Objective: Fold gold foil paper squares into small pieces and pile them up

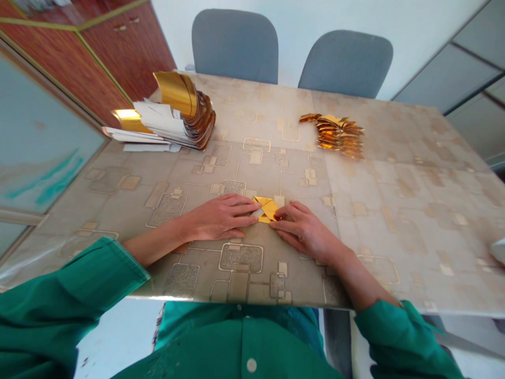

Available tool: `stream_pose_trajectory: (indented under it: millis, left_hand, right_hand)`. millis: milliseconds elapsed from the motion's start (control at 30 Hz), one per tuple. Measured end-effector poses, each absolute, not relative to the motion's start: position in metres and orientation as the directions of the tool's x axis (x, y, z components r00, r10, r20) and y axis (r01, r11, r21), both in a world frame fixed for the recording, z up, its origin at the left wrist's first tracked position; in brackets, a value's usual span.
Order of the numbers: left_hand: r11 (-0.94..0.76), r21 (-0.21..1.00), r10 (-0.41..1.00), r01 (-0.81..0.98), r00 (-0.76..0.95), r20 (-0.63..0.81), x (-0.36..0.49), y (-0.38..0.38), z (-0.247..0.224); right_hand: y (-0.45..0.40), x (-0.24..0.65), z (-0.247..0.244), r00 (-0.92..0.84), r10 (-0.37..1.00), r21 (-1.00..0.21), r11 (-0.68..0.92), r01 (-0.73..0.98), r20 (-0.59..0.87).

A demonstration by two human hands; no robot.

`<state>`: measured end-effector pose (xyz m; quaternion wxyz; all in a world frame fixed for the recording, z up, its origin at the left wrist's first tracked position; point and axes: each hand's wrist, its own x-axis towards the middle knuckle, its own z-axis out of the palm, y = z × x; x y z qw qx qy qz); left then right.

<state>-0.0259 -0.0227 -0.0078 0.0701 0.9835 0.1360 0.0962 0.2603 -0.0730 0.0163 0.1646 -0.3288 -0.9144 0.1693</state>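
A small sheet of gold foil paper (269,207), partly folded with slanted edges, lies flat on the table between my hands. My left hand (224,216) rests palm down, its fingers stretched out and their tips touching the paper's left side. At the right side, the fingers of my right hand (302,227) are bent together and pinch the paper's edge and corner. A bit of the paper's pale underside shows near the left fingertips. My right thumb is partly hidden.
A bent stack of gold and white paper sheets (179,118) stands at the back left. Folded gold paper pieces (339,134) lie in a row at the back right. Two grey chairs (235,46) face me across the patterned table (252,173). A wooden cabinet (122,47) adjoins on the left.
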Motion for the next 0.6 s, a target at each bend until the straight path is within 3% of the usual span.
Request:
stream_pose_trajectory:
  millis: [133, 367, 600]
  left_hand:
    - [-0.944, 0.197, 0.300, 0.264, 0.936, 0.185, -0.0251, -0.0244, -0.0082]
    - [-0.954, 0.094, 0.296, 0.284, 0.942, 0.155, -0.0217, -0.0258, -0.0099]
    - [-0.946, 0.222, 0.281, 0.237, 0.940, 0.194, -0.0256, -0.0205, -0.0048]
  right_hand:
    - [-0.0735, 0.2595, 0.0150, -0.728, 0.661, -0.403, 0.726, 0.558, 0.183]
    - [-0.0757, 0.2575, 0.0139, -0.733, 0.667, -0.332, 0.726, 0.602, 0.129]
    - [-0.0729, 0.2602, 0.0138, -0.733, 0.660, -0.359, 0.732, 0.579, 0.165]
